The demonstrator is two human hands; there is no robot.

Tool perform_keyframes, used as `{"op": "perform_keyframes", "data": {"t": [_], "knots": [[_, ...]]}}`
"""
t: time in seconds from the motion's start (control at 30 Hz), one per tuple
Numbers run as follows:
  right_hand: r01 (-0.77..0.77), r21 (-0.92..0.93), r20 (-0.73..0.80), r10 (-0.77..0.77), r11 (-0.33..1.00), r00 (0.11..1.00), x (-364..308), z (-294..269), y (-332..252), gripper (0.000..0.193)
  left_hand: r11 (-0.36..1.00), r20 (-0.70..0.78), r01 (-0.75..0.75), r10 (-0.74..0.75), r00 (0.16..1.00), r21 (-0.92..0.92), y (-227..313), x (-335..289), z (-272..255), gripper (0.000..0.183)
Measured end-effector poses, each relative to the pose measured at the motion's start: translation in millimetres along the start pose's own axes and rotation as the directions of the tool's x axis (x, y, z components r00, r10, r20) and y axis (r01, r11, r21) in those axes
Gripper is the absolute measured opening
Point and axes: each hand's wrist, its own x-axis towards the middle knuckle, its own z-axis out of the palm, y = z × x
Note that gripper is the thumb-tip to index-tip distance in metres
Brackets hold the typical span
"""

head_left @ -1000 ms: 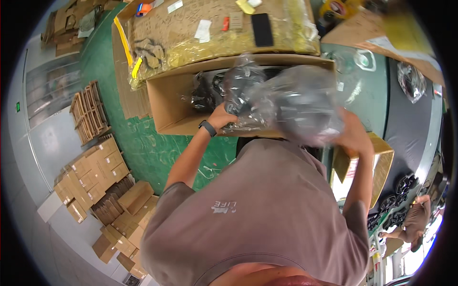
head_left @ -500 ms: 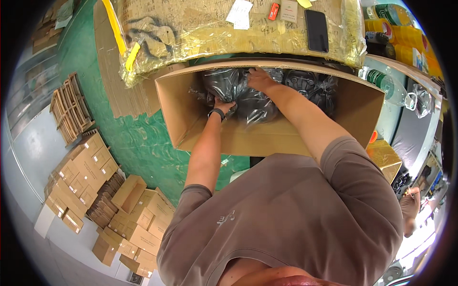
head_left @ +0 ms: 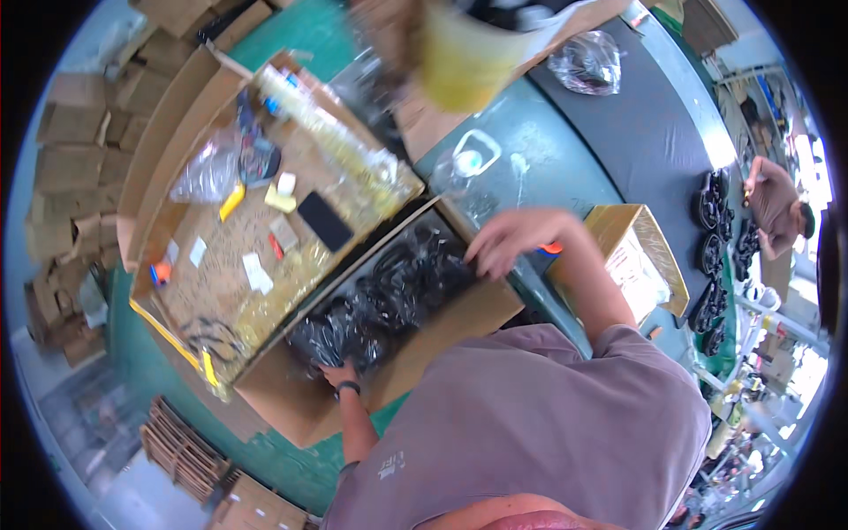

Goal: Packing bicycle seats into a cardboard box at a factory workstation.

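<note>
Several black items in clear plastic bags [head_left: 406, 287] lie in a row inside an open cardboard box [head_left: 464, 322] in front of me. Wearing a dark wristband, my left hand [head_left: 339, 375] reaches into the box's left end. Its fingers are closed on the edge of a bagged black item [head_left: 322, 343] and partly hidden by it. My right hand [head_left: 521, 238] is over the box's right end wall, its fingers bent, apart and slightly blurred. Nothing shows in that hand, and its fingertips are close to the cardboard rim; whether they touch it I cannot tell.
Beyond the box, a taped carton top [head_left: 225, 291] carries a black phone [head_left: 325, 221], papers and a yellow cutter [head_left: 232, 202]. To the right are a carton of white material [head_left: 632, 274] and a dark work surface [head_left: 636, 97]. A person [head_left: 782, 208] works at far right.
My right hand has left the bagged items and moved right to the box's end. The left hand stays at the left-end bag. The view has swung to the right.
</note>
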Motion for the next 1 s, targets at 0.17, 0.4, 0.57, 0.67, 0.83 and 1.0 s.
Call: {"op": "perform_keyframes", "data": {"t": [0.17,0.4,0.57,0.67,0.83,1.0], "knots": [[-0.729,-0.272,-0.901,-0.432,0.628,-0.036,-152.5,-332.9,77.9,0.08,0.843,0.048,-0.531,0.529,0.847,0.085,98.3,-128.5,-8.5,0.116],[-0.849,-0.332,-0.823,-0.566,0.412,0.047,-147.8,-554.3,94.8,0.099,0.848,0.083,-0.526,0.521,0.849,0.059,192.2,-246.8,-21.1,0.112],[-0.964,-0.007,-0.65,-0.733,0.268,-0.199,-128.0,-576.3,95.9,0.072,0.896,0.139,-0.391,0.368,0.919,0.211,230.4,-324.2,-33.5,0.109],[-0.966,-0.098,-0.686,-0.72,0.24,-0.109,-142.9,-566.5,88.1,0.074,0.943,0.115,-0.303,0.289,0.951,0.137,239.8,-331.0,-25.9,0.107],[-0.782,-0.504,-0.824,-0.475,0.366,0.309,-141.5,-428.2,48.7,0.088,0.909,0.167,-0.392,0.369,0.914,0.139,228.7,-314.1,-9.1,0.107],[-0.724,-0.622,-0.5,-0.56,-0.299,0.661,-104.1,-333.9,127.5,0.089,0.893,0.204,-0.45,0.444,0.872,-0.02,234.5,-293.8,-9.2,0.109]]}}
